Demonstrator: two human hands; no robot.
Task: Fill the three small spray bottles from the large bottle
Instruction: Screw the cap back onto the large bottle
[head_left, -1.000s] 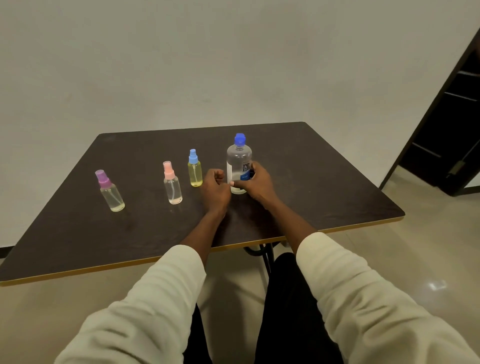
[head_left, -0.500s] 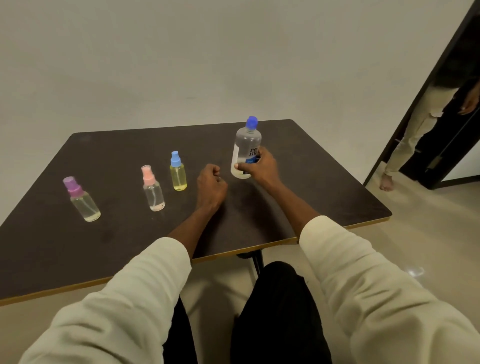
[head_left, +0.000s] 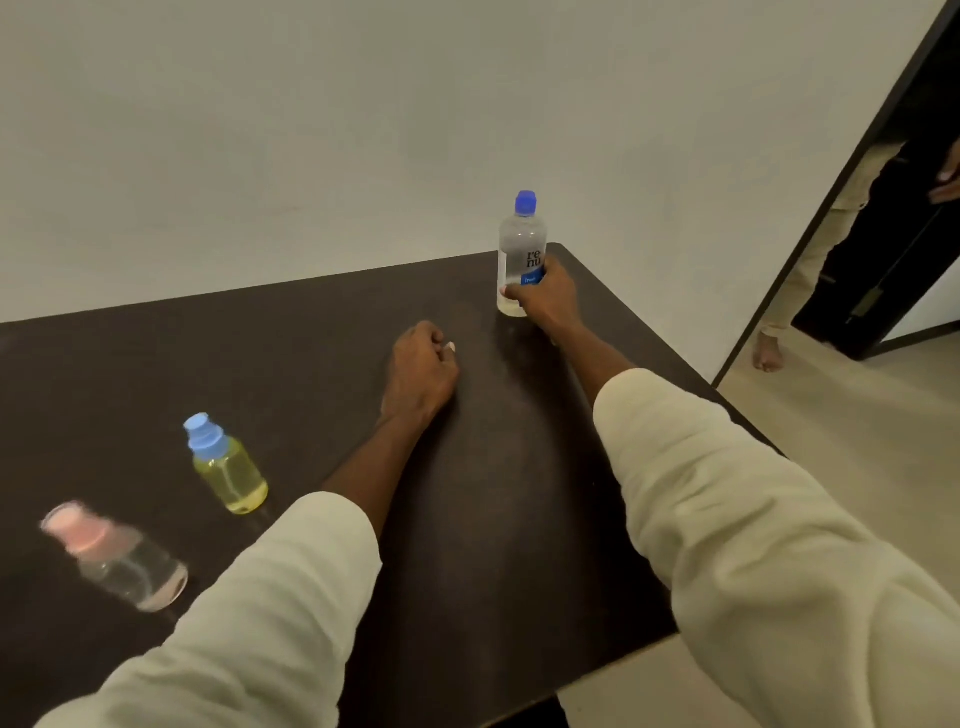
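Right hand gripping upright large bottle on dark table, left hand fisted on table, blue-capped spray bottle and pink-capped spray bottle at left.

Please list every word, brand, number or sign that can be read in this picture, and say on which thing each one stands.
"re nu", in dark letters on two lines: on the label of the large bottle, gripped by the right hand.
Small white word on that label's blue band: too small to read.
The blue-capped spray bottle and the pink-capped spray bottle show no text.
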